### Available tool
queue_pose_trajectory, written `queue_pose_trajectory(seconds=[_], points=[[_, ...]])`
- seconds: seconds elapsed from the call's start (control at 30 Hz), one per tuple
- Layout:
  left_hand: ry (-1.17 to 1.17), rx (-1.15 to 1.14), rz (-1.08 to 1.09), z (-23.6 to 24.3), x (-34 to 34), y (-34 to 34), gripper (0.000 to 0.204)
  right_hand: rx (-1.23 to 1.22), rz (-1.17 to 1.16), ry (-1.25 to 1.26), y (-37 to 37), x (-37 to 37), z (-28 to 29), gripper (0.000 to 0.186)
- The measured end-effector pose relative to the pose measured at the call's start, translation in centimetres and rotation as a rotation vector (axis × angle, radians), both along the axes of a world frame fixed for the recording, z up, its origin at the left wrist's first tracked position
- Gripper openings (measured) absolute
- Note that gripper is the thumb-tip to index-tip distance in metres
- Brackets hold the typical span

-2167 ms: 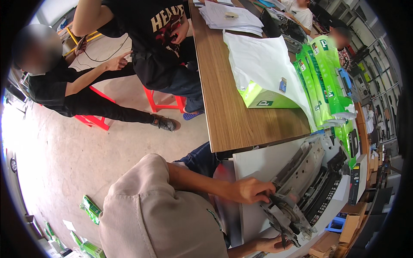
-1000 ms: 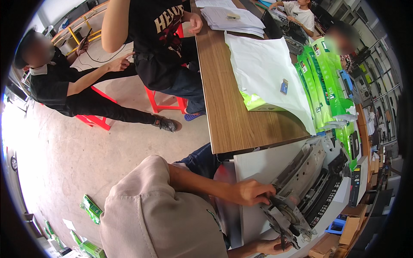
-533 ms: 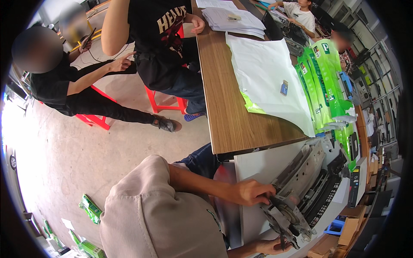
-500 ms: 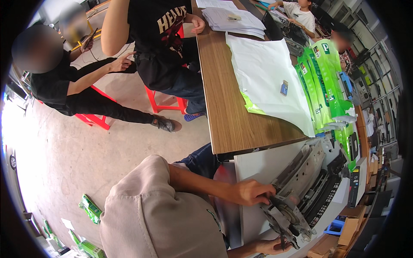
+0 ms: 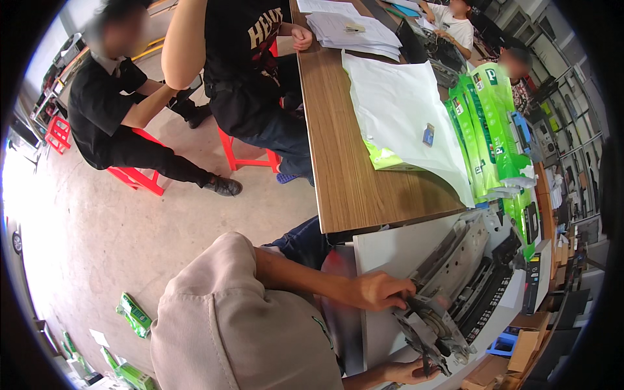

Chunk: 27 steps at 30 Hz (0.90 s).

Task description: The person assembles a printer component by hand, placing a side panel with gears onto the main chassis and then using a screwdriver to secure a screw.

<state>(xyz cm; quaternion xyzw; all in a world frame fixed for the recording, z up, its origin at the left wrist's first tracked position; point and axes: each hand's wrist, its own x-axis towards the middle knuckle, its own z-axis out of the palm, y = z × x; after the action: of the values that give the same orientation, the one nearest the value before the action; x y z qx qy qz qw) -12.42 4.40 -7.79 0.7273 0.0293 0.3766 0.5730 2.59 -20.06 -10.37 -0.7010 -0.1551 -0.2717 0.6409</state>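
Note:
A partly stripped printer mechanism (image 5: 448,279), with grey metal plates, a black toothed strip and round gear parts at its near end, lies tilted on a white surface. My left hand (image 5: 383,290) reaches across from my beige sleeve, its fingers bent and closed on the mechanism's near left edge. Lower down, my right hand (image 5: 413,372) grips a dark part at the bottom corner of the same mechanism, its fingertips partly hidden. Whatever small piece either hand may pinch cannot be made out.
A wooden table (image 5: 354,201) adjoins the white surface (image 5: 383,250). On it lie a white sheet (image 5: 403,97), a small blue packet (image 5: 428,135), papers (image 5: 354,32) and green bags (image 5: 484,130). A person in black (image 5: 250,71) stands beside it; another sits on a red stool (image 5: 140,179). Cardboard boxes (image 5: 523,351) are at lower right.
The seated person at the left has shifted posture, pulling a foot back and lowering an arm. My two hands stay in nearly the same place on the printer mechanism.

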Motion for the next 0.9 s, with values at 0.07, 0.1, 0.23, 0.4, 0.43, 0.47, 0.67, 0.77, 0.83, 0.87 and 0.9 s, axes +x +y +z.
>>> queue_pose_trajectory(seconds=[0.07, 0.1, 0.23, 0.4, 0.43, 0.47, 0.67, 0.77, 0.83, 0.87, 0.9], points=[[-0.006, -0.001, -0.002, 0.1, 0.0, 0.0, 0.030, 0.003, -0.002, -0.009, 0.1, -0.1, 0.1, 0.059], [-0.006, 0.000, -0.004, 0.0, 0.0, 0.0, 0.030, 0.006, 0.000, -0.016, 0.2, -0.1, 0.2, 0.059], [-0.017, 0.000, -0.012, -0.2, 0.1, 0.0, 0.030, -0.003, 0.023, -0.055, 0.2, -0.2, 0.3, 0.057], [-0.025, 0.001, -0.011, -0.2, 0.0, 0.0, 0.030, -0.024, 0.025, -0.031, 0.5, -0.7, 0.8, 0.055], [-0.029, -0.002, -0.014, -0.3, 0.0, 0.0, 0.030, -0.025, 0.026, -0.033, 0.7, -0.9, 1.0, 0.055], [-0.030, -0.002, -0.013, -0.3, 0.0, 0.0, 0.030, -0.037, 0.018, -0.023, 0.8, -1.0, 1.2, 0.055], [-0.015, 0.006, -0.020, -0.5, 0.0, -0.1, 0.030, -0.022, 0.021, -0.021, 0.7, -0.9, 1.1, 0.056], [-0.013, 0.012, -0.007, -0.5, 0.0, -0.1, 0.029, -0.020, 0.027, -0.026, 0.6, -0.8, 1.0, 0.056], [-0.019, 0.021, 0.005, -0.5, 0.1, -0.2, 0.029, -0.018, 0.028, -0.030, 0.6, -0.8, 0.9, 0.056], [-0.020, 0.021, 0.004, -0.6, 0.1, -0.2, 0.029, -0.018, 0.029, -0.031, 0.5, -0.7, 0.9, 0.056], [-0.004, 0.012, 0.001, -0.6, 0.1, -0.2, 0.029, -0.019, 0.031, -0.030, 0.5, -0.8, 0.8, 0.056]])
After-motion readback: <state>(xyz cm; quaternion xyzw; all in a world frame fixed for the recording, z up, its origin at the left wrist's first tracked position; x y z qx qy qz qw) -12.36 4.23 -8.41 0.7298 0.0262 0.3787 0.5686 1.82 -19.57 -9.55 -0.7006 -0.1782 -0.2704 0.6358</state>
